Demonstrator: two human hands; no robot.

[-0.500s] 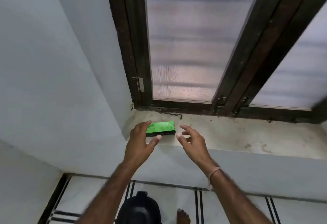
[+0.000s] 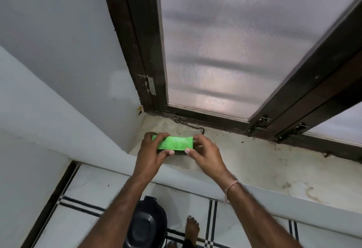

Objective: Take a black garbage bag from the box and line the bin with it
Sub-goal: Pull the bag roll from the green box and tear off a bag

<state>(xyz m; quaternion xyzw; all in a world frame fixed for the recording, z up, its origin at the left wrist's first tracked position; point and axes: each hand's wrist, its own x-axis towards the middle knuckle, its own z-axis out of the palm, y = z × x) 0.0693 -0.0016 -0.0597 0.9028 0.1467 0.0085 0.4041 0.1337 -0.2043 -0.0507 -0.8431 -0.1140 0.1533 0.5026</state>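
A small bright green box [image 2: 175, 143] of garbage bags is held just above the left end of the stained window sill [image 2: 254, 161]. My left hand [image 2: 151, 153] grips its left end, thumb under the front edge. My right hand [image 2: 205, 154] grips its right end with fingers curled round the side. The box looks closed; no bag shows. Down on the floor, below my left forearm, stands the black bin [image 2: 146, 226], partly hidden by that arm, with its inside showing dark.
A dark wooden window frame [image 2: 148, 56] with mesh panes rises behind the sill, with a metal latch hook [image 2: 188, 124] lying on the sill behind the box. White walls close in on the left. My bare foot [image 2: 192, 228] stands on the striped floor tiles beside the bin.
Both hands have closed on the green box, which lay on the sill between them before, and it now sits slightly raised and tilted toward me. The view has moved closer.
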